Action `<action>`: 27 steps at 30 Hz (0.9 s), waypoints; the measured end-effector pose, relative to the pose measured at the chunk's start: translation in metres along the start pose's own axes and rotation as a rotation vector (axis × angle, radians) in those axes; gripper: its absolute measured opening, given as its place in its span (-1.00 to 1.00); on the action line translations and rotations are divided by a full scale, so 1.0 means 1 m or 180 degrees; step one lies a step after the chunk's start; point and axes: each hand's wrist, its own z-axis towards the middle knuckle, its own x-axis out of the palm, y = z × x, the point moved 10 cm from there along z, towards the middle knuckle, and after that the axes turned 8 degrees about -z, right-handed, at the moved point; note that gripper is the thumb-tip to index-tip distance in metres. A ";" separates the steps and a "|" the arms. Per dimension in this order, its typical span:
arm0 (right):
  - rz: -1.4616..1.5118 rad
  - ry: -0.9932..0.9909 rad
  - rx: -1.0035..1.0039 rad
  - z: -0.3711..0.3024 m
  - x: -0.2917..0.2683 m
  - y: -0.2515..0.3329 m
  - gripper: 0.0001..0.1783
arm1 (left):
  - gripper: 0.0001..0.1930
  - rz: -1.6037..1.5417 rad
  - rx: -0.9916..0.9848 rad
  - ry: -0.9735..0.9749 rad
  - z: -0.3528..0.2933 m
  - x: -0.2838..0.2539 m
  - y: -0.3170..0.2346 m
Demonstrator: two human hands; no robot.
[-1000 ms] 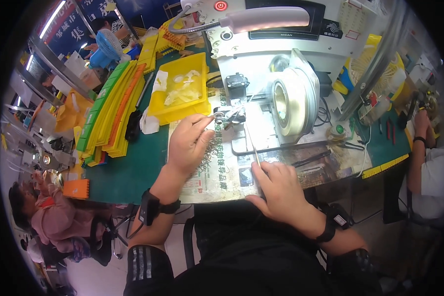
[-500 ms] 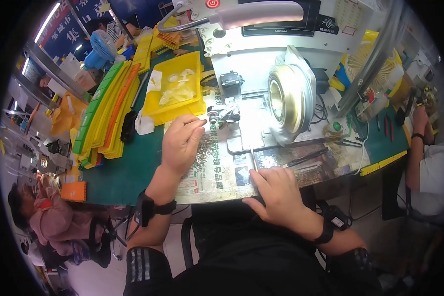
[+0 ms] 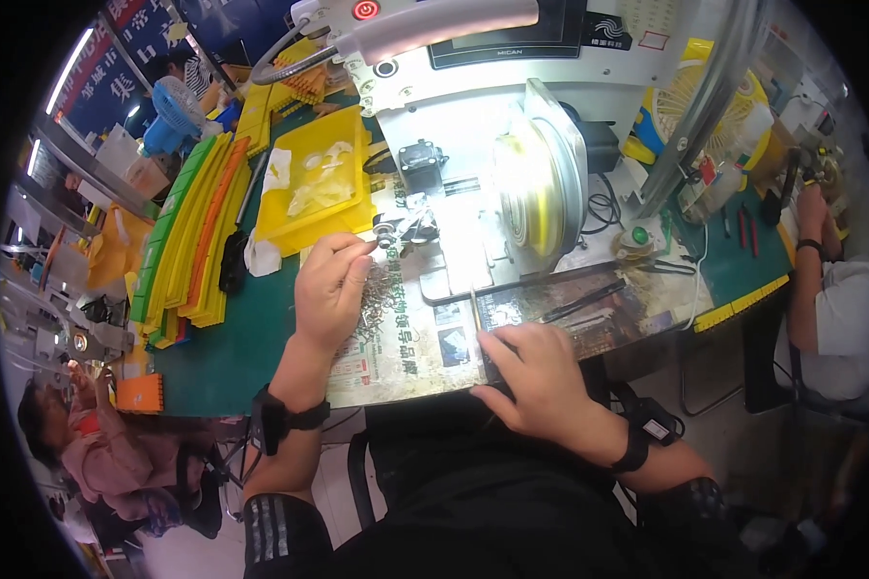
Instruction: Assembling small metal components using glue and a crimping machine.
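My left hand (image 3: 330, 288) is closed in a pinch beside the small metal fixture (image 3: 415, 227) of a white bench machine (image 3: 608, 92). A tiny dark piece seems to show at its fingertips, but I cannot make out what it is. Lower and to the right, my right hand (image 3: 541, 381) has its thumb and fingers closed about the near end of a thin metal lever (image 3: 475, 307), which sticks out from the machine's base plate (image 3: 444, 286). A round, pale gold spool-like wheel (image 3: 526, 188) is mounted above the plate. Small wire-like bits (image 3: 381, 304) lie by my left hand.
A yellow tray (image 3: 266, 236) with small clear bags stands back left. Beside it lean stacked green, yellow and orange strips (image 3: 188, 227). A lit lamp (image 3: 444, 29) hangs overhead. Dark tweezers (image 3: 584, 301) lie at right. Co-workers sit at left (image 3: 106, 439) and right (image 3: 845, 318).
The whole view has shifted, so the machine and tray appear farther left. My left hand stays pinched by the fixture, and my right hand remains at the lever's near end.
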 end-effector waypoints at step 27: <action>0.0524 -0.2275 0.1534 -0.058 -0.128 -0.220 -0.97 | -0.85 0.0119 -0.0236 0.0054 -0.006 0.003 0.017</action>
